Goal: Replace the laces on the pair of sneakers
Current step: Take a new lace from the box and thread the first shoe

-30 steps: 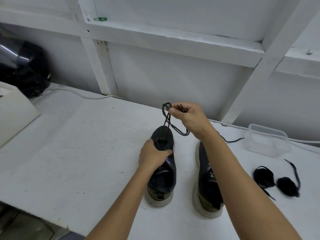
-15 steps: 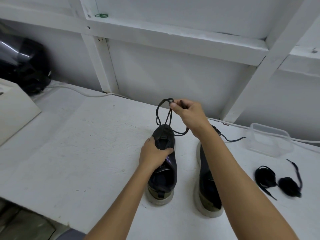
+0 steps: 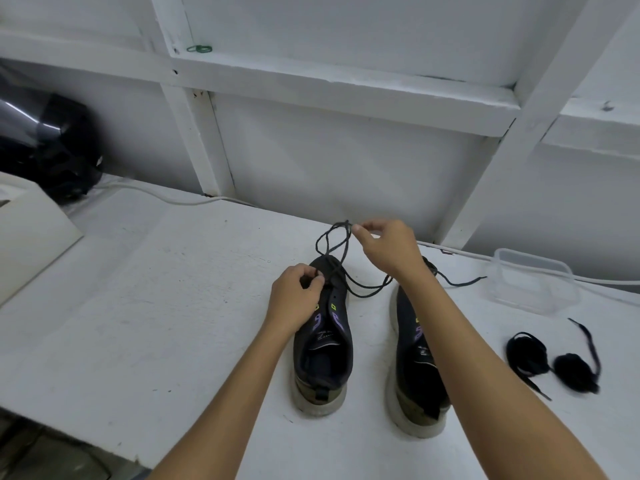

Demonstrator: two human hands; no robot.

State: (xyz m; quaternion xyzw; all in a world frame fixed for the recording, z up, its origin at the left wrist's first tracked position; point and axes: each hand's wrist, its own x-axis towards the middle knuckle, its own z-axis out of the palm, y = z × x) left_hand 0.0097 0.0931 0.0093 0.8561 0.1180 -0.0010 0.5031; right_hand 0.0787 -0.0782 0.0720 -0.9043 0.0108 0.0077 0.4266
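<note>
My left hand (image 3: 294, 299) has slid forward off the tongue of the dark, pale-soled left sneaker (image 3: 323, 337) and now pinches at the front eyelets, where a second ago it simply gripped the shoe's middle to steady it. My right hand (image 3: 388, 251) has stayed raised beyond the toe of that sneaker, thumb and fingertips nipping the thin black cord lace (image 3: 334, 251), whose loops have opened wider and now trail down to the toe and off to the right. I take it the lace is nearly free of this shoe, with only the last eyelets holding it.

The matching dark right sneaker (image 3: 415, 358) stands just right of the left one, partly behind my forearm, a loose lace end (image 3: 460, 281) lying beyond its toe. Further right of it lie two bundled black flat laces (image 3: 554, 362), and beyond those a clear plastic tub (image 3: 530, 285), all on the white painted worktop (image 3: 156, 306).
</note>
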